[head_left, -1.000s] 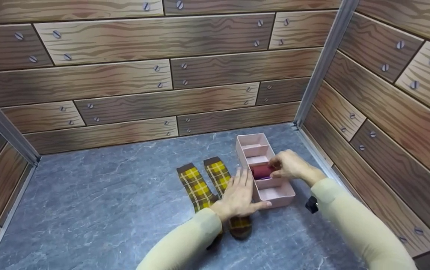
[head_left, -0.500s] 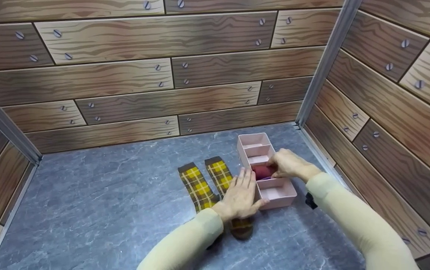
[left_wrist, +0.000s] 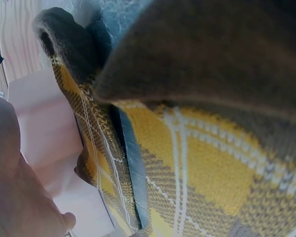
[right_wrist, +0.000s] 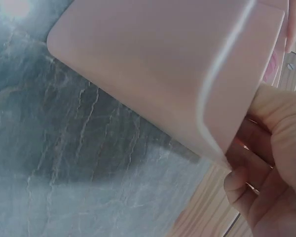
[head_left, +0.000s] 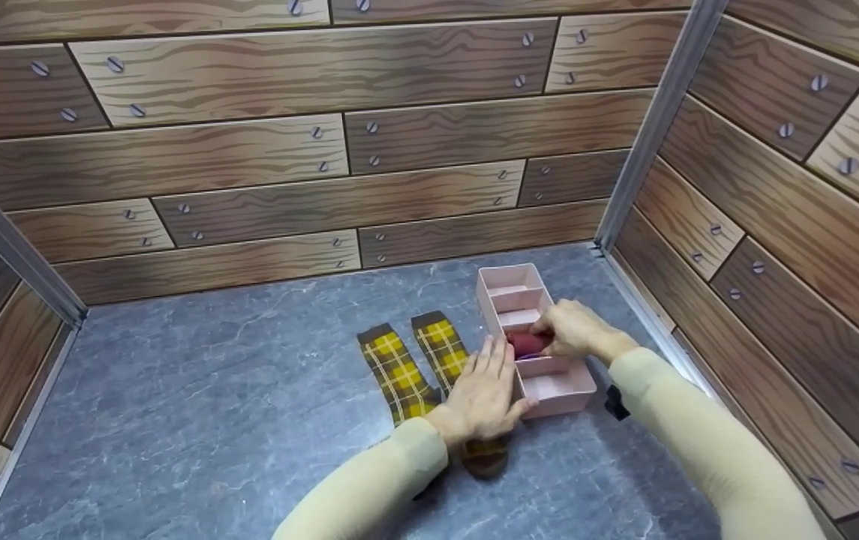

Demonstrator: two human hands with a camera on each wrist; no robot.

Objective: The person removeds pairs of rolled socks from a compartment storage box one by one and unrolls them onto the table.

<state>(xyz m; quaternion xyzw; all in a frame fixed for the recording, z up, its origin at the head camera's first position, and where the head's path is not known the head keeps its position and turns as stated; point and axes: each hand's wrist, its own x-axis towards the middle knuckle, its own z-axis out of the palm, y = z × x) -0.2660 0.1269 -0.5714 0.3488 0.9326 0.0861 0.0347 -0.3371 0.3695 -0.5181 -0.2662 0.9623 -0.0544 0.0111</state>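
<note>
A pink box with several compartments stands right of centre in the head view. In one of its middle compartments lies a dark red rolled bundle, cloth-like, with a thin purple line along its near side. My right hand reaches over the box's right rim, its curled fingers gripping the bundle's right end; the fingertips are partly hidden inside. My left hand lies with straight fingers along the box's left wall, fingertips at the rim beside the bundle. It partly covers the right one of two yellow-and-brown plaid socks.
The left plaid sock lies flat on the blue-grey marbled surface, partly under my left forearm. Wood-patterned walls rise at the back and right. The box stands near the right wall.
The head view has shifted slightly. My right fingers have moved a little at the bundle's right end, while my left hand stays against the box.
</note>
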